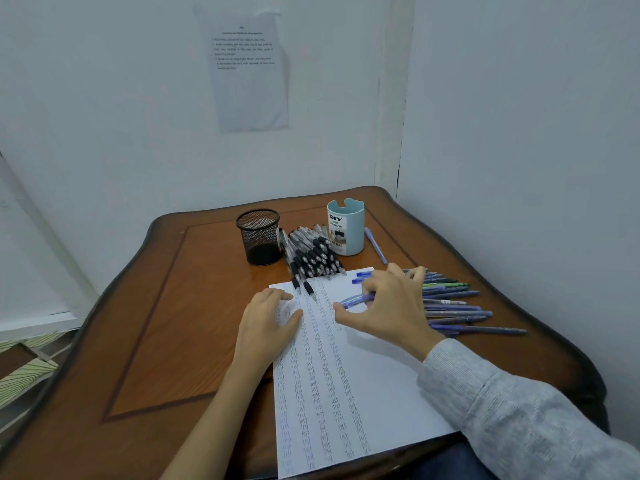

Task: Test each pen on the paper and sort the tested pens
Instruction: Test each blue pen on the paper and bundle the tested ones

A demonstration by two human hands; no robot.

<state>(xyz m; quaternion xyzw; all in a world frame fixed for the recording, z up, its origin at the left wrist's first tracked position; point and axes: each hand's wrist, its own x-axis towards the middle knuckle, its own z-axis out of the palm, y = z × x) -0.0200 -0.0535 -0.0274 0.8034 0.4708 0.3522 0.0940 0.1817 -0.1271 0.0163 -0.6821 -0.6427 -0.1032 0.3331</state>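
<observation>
while the right hand [393, 308] grips a blue pen [355, 300], half lies hidden.

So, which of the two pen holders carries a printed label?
The light blue desk organizer, right of the black pens; the black mesh cup left of them has none.

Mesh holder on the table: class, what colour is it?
The mesh holder is black; the head view shows it best.

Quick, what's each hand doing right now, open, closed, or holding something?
Left hand: open, resting flat on the white written-on paper sheet.
Right hand: grips a blue plastic pen.
</observation>
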